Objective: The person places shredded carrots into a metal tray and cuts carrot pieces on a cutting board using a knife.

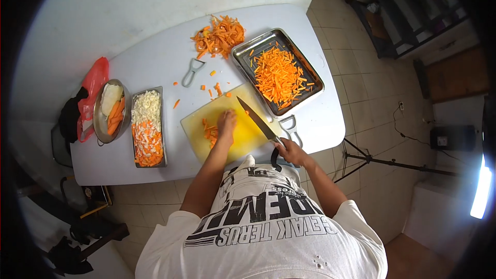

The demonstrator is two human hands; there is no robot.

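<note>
My right hand [291, 153] grips the handle of a kitchen knife [258, 121], its blade pointing up and left over the yellow cutting board [247, 142]. Over the middle of the board, my left hand [226, 124] has its fingers curled downward; whatever is under the fingertips is hidden. Cut carrot pieces [209, 133] lie just left of that hand. A few more carrot scraps [218, 90] are scattered at the board's far edge. Beyond the knife, a metal tray [243, 64] holds a heap of carrot sticks [281, 76].
A pile of carrot peelings [219, 36] lies by the wall, near a peeler [192, 72]. Another peeler [292, 128] sits below the tray. Leftward are a container [164, 150] of chopped white and orange vegetables, a bowl [102, 133] with whole carrots, and a red plastic bag [95, 85].
</note>
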